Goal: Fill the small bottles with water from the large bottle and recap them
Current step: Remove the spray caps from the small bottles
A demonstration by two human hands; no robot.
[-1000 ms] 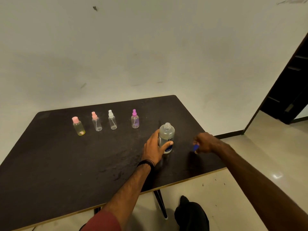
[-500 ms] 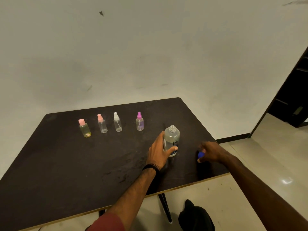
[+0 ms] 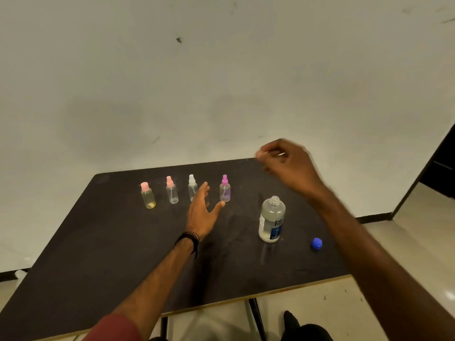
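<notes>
Left hand (image 3: 202, 212) reaches, grip spread, beside the purple-capped small clear bottle (image 3: 225, 189) mid-frame; right hand (image 3: 289, 163), loosely curled and empty, hovers above the uncapped large clear bottle (image 3: 271, 220).

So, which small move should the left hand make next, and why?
Probably close on the purple-capped bottle: the open left hand reaches beside it, the large bottle stands uncapped, its blue cap lies on the table.

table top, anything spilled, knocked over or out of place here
Nothing spilled or tipped. The large bottle stands upright and uncapped, its blue cap lying loose on the table to its right, as expected before pouring. All four small bottles stand upright in a row, still capped. One holds yellowish liquid, unlike the others.
</notes>
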